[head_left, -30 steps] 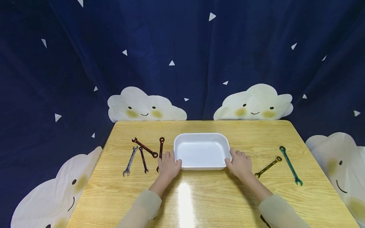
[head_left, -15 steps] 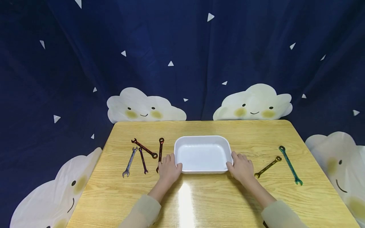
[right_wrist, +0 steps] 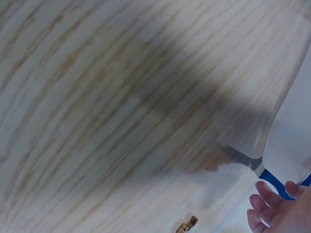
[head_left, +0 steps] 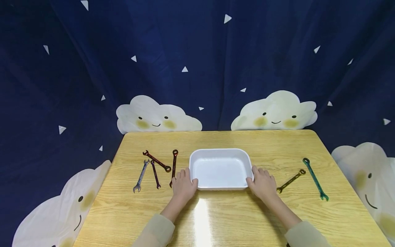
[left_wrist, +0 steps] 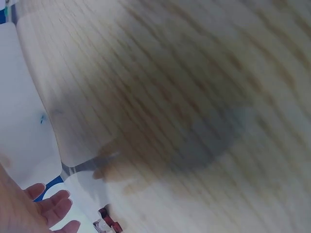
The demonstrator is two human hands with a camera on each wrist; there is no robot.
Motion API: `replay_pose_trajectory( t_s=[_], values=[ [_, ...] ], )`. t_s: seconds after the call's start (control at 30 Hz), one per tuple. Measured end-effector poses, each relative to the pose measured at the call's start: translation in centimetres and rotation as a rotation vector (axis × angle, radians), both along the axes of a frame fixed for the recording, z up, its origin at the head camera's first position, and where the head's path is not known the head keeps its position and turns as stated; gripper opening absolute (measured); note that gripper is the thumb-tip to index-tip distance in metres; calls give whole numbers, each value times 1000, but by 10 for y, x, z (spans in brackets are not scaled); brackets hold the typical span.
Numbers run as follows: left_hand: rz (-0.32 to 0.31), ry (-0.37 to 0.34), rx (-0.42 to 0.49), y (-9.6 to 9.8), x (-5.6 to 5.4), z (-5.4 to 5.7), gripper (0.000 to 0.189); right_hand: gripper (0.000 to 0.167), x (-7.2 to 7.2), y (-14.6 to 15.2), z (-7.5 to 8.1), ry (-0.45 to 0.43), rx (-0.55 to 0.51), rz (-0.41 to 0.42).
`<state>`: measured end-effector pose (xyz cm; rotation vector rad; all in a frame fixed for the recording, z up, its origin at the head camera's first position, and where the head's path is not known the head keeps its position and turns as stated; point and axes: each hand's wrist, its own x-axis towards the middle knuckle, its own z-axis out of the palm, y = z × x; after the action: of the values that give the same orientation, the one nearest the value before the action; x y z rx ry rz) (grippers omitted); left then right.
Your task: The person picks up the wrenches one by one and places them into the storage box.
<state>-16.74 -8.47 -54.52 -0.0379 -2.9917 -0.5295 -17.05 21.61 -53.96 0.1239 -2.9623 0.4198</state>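
A white rectangular tray (head_left: 220, 169) with nothing in it sits mid-table in the head view. My left hand (head_left: 184, 187) grips its near left corner, thumb at the rim and fingers along the outer side. At the near right corner my right hand (head_left: 263, 183) holds it the same way. In the left wrist view the left fingers (left_wrist: 57, 208) reach below the tray's wall (left_wrist: 24, 102). The right wrist view has the right fingers (right_wrist: 265, 204) beside the other wall (right_wrist: 294, 131). A dark red combination wrench (head_left: 174, 164) lies just beyond my left fingers.
Left of the tray lie a red wrench (head_left: 156, 161), a purple wrench (head_left: 155, 175) and a silver wrench (head_left: 141, 175). A gold wrench (head_left: 291, 181) and a green wrench (head_left: 315, 179) lie to the right. Behind the wooden table (head_left: 216, 139) hangs a dark blue curtain (head_left: 172, 41).
Both hands have drawn the tray a short way toward me, faster at first and only slightly in the last half second. The wrenches stay where they were.
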Motion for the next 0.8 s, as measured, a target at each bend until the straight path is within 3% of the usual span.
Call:
replay_pose_trajectory(
  t_s=[0.8],
  values=[
    [1, 31, 10, 3, 13, 1, 37, 35, 13, 2, 1, -5, -23, -10]
  ],
)
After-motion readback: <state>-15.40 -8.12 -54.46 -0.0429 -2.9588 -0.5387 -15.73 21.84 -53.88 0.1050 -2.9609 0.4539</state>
